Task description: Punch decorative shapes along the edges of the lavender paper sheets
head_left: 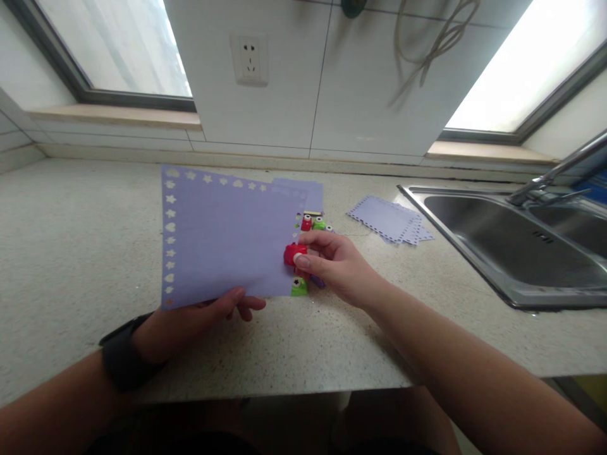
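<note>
My left hand [199,316] grips the lower edge of a lilac paper sheet [227,234], held up above the counter. Star and heart cut-outs run along the sheet's top and left edges. My right hand [332,262] is closed on a small red craft punch [294,254] clamped over the sheet's right edge, thumb pressing on its top. A green punch [299,287] lies on the counter just below that hand. A red punch [306,222] and another green punch [318,223] sit behind it.
A stack of lilac sheets with punched borders [391,219] lies to the right. A steel sink [512,246] with a tap [554,174] fills the right side. The speckled counter [71,253] ends at a tiled wall with a socket [250,58].
</note>
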`<state>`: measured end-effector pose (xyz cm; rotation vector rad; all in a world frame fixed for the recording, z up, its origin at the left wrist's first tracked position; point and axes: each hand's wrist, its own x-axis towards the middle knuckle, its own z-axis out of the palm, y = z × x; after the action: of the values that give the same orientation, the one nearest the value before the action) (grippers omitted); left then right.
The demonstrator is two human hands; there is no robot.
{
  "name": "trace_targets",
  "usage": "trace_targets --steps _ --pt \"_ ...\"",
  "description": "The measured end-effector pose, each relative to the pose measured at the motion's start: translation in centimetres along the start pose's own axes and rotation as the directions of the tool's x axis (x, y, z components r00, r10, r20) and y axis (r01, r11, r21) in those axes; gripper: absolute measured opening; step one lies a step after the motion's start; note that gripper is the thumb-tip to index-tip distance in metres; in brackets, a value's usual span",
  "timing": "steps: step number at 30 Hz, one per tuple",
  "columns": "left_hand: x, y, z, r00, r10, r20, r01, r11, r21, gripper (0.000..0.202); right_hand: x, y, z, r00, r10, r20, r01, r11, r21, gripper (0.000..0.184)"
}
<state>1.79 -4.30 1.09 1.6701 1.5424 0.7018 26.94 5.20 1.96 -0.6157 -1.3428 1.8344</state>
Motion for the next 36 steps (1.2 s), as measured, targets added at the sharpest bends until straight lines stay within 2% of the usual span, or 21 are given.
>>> trace_targets --steps 12,26,36 --pt "0.12 -0.05 0.14 1.0 0.002 -0.014 -0.002 1.0 0.02 0.048 0.04 0.3 -0.41 0.999 0.025 0.038 -0.024 0.999 -0.039 0.03" --pt "-0.04 -0.36 0.06 1.0 0.011 -0.021 -0.01 1.0 0.018 0.041 0.02 0.11 -0.11 1.0 0.006 0.031 -0.006 1.0 0.009 0.029" --pt "0.01 -0.32 0.17 1.0 0.0 -0.031 0.001 0.999 0.035 0.043 0.02 0.04 -0.08 0.999 0.002 0.048 -0.002 1.0 0.012 0.029"
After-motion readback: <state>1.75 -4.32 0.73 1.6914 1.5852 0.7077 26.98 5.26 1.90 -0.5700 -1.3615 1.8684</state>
